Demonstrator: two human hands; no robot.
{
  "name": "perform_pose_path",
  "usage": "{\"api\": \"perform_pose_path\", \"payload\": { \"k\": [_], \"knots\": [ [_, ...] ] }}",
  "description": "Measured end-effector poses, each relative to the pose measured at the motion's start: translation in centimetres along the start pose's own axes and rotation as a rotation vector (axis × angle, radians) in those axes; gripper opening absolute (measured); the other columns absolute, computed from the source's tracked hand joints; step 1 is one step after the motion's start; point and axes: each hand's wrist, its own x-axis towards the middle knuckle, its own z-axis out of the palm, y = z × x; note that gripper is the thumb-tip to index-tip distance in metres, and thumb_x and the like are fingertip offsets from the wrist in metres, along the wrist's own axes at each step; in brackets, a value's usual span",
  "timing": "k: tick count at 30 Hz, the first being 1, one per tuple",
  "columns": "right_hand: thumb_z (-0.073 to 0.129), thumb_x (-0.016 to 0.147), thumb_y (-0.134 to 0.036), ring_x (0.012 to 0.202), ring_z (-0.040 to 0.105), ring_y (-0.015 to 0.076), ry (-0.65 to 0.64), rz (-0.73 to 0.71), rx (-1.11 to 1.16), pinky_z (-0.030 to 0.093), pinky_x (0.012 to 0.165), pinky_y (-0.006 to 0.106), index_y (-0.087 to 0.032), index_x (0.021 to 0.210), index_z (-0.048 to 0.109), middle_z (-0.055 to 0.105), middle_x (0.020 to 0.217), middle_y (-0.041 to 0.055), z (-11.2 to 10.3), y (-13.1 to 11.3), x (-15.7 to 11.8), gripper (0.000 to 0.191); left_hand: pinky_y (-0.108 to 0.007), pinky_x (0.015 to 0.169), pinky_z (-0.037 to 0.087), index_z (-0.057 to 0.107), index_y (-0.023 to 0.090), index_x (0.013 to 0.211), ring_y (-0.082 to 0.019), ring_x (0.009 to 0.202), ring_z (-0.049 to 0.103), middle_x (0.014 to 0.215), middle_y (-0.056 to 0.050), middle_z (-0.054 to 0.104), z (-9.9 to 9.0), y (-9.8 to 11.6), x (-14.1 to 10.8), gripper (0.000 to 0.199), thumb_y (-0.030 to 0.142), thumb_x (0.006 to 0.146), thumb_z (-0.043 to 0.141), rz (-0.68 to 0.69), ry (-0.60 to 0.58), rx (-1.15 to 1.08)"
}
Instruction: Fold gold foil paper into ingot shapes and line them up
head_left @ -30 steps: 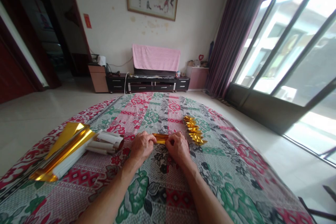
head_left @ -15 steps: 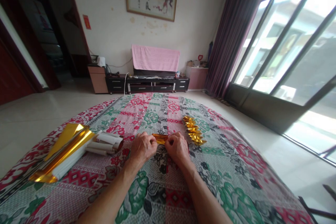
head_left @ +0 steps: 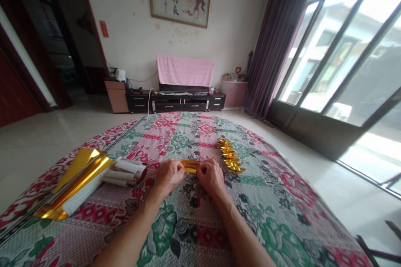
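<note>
A narrow folded strip of gold foil paper (head_left: 190, 165) stretches between my two hands, low over the patterned cloth. My left hand (head_left: 170, 174) pinches its left end with thumb and fingers together. At the other end, my right hand (head_left: 211, 175) has its fingers curled closed on the foil. The covered parts of the strip are hidden by my fingers. Just right of my right hand lies a row of folded gold foil pieces (head_left: 231, 157), overlapping one another. Left of my left hand are white-backed paper rolls (head_left: 125, 171) and larger gold foil sheets (head_left: 81, 183), partly rolled.
A round table under a red, green and grey floral cloth (head_left: 180, 141) fills the foreground. Beyond it stands a low black cabinet (head_left: 175, 104) with a pink towel (head_left: 184, 71) draped above. A glass door (head_left: 332, 50) and dark curtain (head_left: 278, 37) are on the right.
My left hand has shifted slightly left, and more of the gold strip's surface shows between my hands. The other foil pieces and rolls stay where they were.
</note>
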Motion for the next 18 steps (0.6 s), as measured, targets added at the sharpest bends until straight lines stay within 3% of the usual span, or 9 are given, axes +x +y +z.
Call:
{"api": "perform_pose_path", "payload": {
  "k": [9, 12, 15, 18],
  "knots": [
    [0.054, 0.075, -0.018, 0.075, 0.052, 0.0122, 0.009, -0.023, -0.009, 0.036, 0.070, 0.021, -0.018, 0.064, 0.064, 0.060, 0.077, 0.0026, 0.0, 0.1, 0.0, 0.015, -0.026, 0.071, 0.040, 0.070, 0.021, 0.074, -0.017, 0.080, 0.058, 0.084, -0.005, 0.066, -0.3, 0.0, -0.3, 0.025, 0.014, 0.071, 0.046, -0.016, 0.002, -0.017],
    [0.054, 0.075, -0.018, 0.074, 0.052, 0.0123, 0.008, -0.020, -0.014, 0.036, 0.068, 0.021, -0.018, 0.064, 0.064, 0.061, 0.077, 0.0027, -0.1, -0.1, 0.0, 0.015, -0.027, 0.071, 0.040, 0.069, 0.020, 0.069, -0.018, 0.079, 0.057, 0.079, -0.006, 0.065, -0.4, 0.6, -0.6, 0.022, 0.029, 0.075, 0.050, -0.016, 0.053, 0.012],
    [0.055, 0.074, -0.019, 0.074, 0.052, 0.0126, 0.000, -0.008, -0.019, 0.035, 0.066, 0.022, -0.018, 0.063, 0.064, 0.061, 0.077, 0.0026, -0.2, -0.3, 0.0, 0.015, -0.030, 0.074, 0.039, 0.066, 0.020, 0.067, -0.021, 0.080, 0.056, 0.076, -0.006, 0.063, -0.2, 1.1, -0.9, 0.031, 0.048, 0.073, 0.054, 0.011, 0.121, 0.039],
    [0.055, 0.074, -0.018, 0.073, 0.052, 0.0122, 0.004, -0.007, -0.023, 0.035, 0.067, 0.022, -0.018, 0.062, 0.063, 0.061, 0.078, 0.0026, -0.1, -0.4, 0.0, 0.015, -0.032, 0.075, 0.039, 0.065, 0.019, 0.070, -0.023, 0.081, 0.055, 0.076, -0.007, 0.062, 0.1, 1.5, -1.2, 0.035, 0.053, 0.068, 0.057, 0.019, 0.164, 0.080]
  ]
}}
